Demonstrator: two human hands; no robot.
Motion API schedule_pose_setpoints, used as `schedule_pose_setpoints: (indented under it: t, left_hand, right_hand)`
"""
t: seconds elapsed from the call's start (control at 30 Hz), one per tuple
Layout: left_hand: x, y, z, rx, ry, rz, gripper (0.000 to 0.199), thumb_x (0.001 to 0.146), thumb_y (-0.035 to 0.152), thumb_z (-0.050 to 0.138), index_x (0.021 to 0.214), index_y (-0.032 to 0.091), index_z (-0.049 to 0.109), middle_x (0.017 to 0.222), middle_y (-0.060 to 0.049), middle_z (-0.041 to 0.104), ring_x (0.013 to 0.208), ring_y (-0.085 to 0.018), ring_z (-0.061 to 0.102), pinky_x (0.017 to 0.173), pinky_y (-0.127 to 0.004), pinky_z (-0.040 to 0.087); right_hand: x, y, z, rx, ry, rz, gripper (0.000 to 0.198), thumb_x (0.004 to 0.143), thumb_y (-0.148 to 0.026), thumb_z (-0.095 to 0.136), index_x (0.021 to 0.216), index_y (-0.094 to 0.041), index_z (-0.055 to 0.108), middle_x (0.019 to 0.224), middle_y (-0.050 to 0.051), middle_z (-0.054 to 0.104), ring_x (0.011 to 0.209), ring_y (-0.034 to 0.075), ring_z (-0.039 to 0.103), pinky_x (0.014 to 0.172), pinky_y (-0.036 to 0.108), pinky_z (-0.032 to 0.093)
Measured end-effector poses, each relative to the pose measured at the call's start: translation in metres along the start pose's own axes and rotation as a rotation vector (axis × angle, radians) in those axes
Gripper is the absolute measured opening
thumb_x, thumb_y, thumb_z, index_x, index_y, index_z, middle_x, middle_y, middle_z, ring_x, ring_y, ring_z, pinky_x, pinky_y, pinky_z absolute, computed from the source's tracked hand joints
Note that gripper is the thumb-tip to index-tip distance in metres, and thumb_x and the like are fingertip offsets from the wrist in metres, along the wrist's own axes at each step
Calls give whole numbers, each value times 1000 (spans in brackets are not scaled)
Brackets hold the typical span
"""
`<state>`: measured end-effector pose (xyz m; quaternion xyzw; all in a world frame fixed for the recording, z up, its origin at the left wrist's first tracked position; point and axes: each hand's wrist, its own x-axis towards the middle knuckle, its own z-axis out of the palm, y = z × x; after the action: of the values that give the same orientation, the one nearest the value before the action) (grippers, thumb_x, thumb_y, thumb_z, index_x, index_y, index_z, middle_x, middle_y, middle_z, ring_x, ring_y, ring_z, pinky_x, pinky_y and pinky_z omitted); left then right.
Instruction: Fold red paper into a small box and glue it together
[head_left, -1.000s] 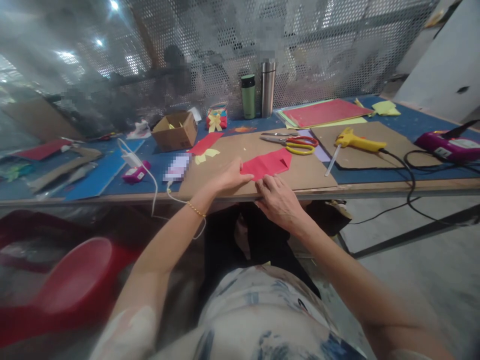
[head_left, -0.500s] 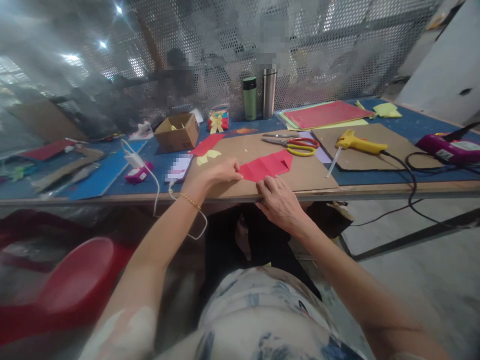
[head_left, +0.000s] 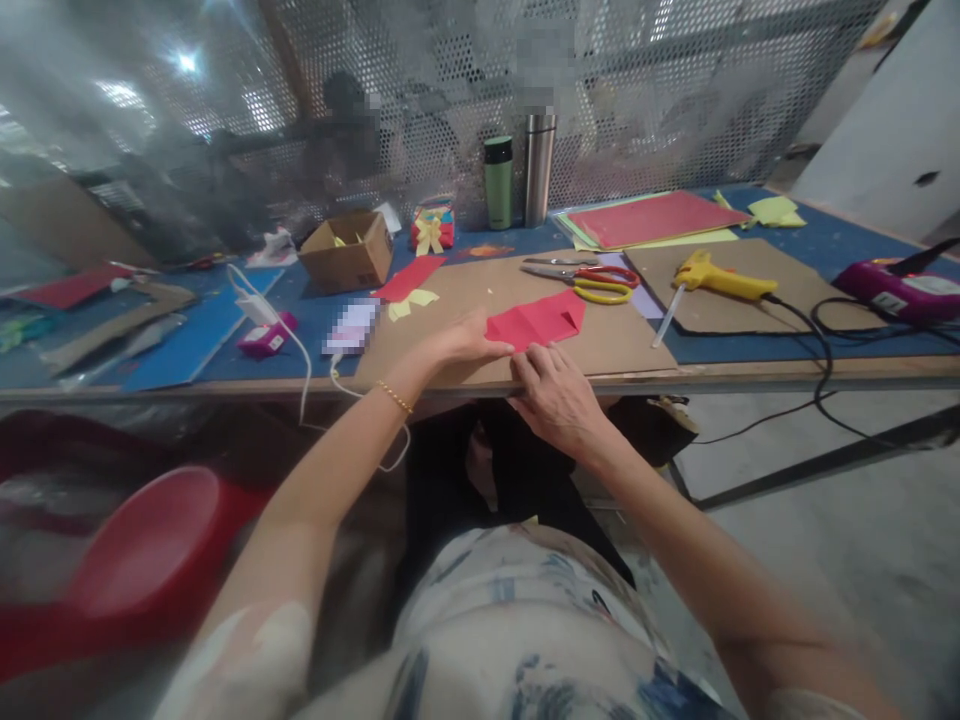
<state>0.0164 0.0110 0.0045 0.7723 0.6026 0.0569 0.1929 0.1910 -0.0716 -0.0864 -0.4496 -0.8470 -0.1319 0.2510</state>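
A piece of folded red paper [head_left: 534,322] with crease lines lies on a brown cardboard sheet [head_left: 442,350] in front of me. My left hand [head_left: 471,338] grips its left end, the thumb along the lower edge and the other fingers partly hidden. At the near edge of the paper, the curled fingers of my right hand [head_left: 551,385] press on it. Just beyond are red-and-yellow-handled scissors [head_left: 600,286]. Left of the paper lie a flat red paper piece [head_left: 409,278] and a yellow paper cutout [head_left: 411,303].
A yellow glue gun [head_left: 724,277] rests on cardboard at right, its cord hanging over the table edge. Behind stand a green tumbler [head_left: 498,185] and a steel flask [head_left: 538,175]. A small cardboard box [head_left: 346,255] and a phone [head_left: 351,327] with a white cable are at left.
My left hand has shifted right along the paper's lower edge, its thumb now close to my right fingers. My right hand stays nearly in place. The view has tilted slightly.
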Motion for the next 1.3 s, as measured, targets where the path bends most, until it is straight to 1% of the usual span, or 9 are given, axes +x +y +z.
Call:
schedule_pose_setpoints:
  t: [0.1,0.2,0.33,0.47,0.63,0.7,0.83,1.03,1.3]
  left_hand:
    - [4,-9,-3,-21,45,3,31,88,42,77,101,19,61,100,-9,68,95,-26,62,77,-33,43]
    - [-1,-12,2,31,196,1,19,99,31,65,110,16,64,112,-15,70,104,-29,63,87,-37,45]
    - [-19,-8,23,235,479,107,37,104,28,59,136,11,64,142,-24,61,131,-35,59,110,-47,40]
    - [-35,-11,49,209,342,405,43,112,40,42,140,20,69,153,-16,63,140,-29,58,118,-46,38]
    - [-36,-22,61,270,305,481,49,112,46,43,149,22,63,157,-14,62,152,-26,51,125,-44,34]
    - [-36,-26,58,292,290,484,49,112,46,44,151,22,63,158,-13,61,154,-25,50,129,-45,30]
    - [-39,-40,43,261,249,422,52,111,49,45,151,20,62,162,-15,56,158,-26,45,133,-50,20]
    - [-36,-59,24,155,155,403,46,110,45,47,145,24,67,159,-12,60,157,-23,47,132,-51,19]
    - [-36,-60,31,147,277,410,52,108,46,49,150,20,63,161,-13,58,157,-25,47,130,-46,26]
  right_hand:
    - [1,0,-1,-4,-9,5,30,93,-24,68,120,-13,60,111,18,61,105,35,52,99,48,45]
    - [2,-2,-3,-33,-10,6,29,93,-23,70,118,-12,62,110,18,62,104,34,53,100,47,45]
    - [4,-4,-1,-37,9,9,28,93,-24,70,118,-12,63,111,18,63,105,33,55,102,48,47]
    - [1,5,3,107,41,-9,30,93,-22,69,121,-14,63,117,18,65,110,33,58,101,51,52]
    - [3,44,-10,442,129,-90,26,102,-22,55,126,-19,67,124,16,68,113,26,68,97,45,59]
    - [8,63,-15,380,168,-51,28,105,-25,50,127,-18,68,129,18,69,120,28,68,102,48,57]
    - [14,84,-12,145,93,-26,28,106,-26,48,121,-16,71,132,20,72,121,31,66,107,52,51]
    - [11,75,-5,42,-55,-10,32,110,-36,47,115,-15,70,113,17,72,103,29,63,92,41,48]
    - [24,63,-21,-47,-161,3,46,110,-52,47,106,-13,71,112,17,65,105,30,57,96,42,42]
